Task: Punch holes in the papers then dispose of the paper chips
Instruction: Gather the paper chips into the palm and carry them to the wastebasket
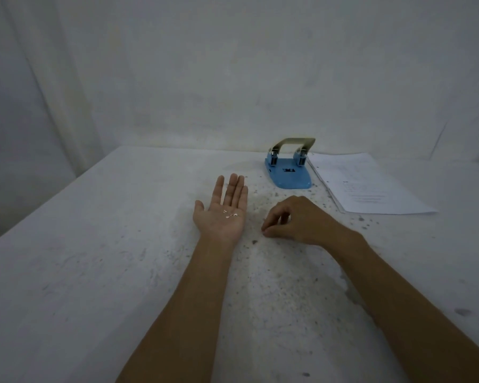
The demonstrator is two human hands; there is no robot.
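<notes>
My left hand [224, 210] lies palm up and flat on the white table [94, 272], with a few small white paper chips [230, 214] resting in the palm. To its right, my right hand [293, 221] is palm down, its thumb and fingertips pinched together against the table surface; whether a chip is between them is too small to tell. A blue hole punch [288, 172] with a beige lever stands beyond both hands. A stack of printed papers [365, 189] with punched holes along its left edge lies to the right of the punch.
The table is speckled with dark spots around the hands. A white draped backdrop [233, 78] closes off the far side, and the table's left edge runs diagonally at the left.
</notes>
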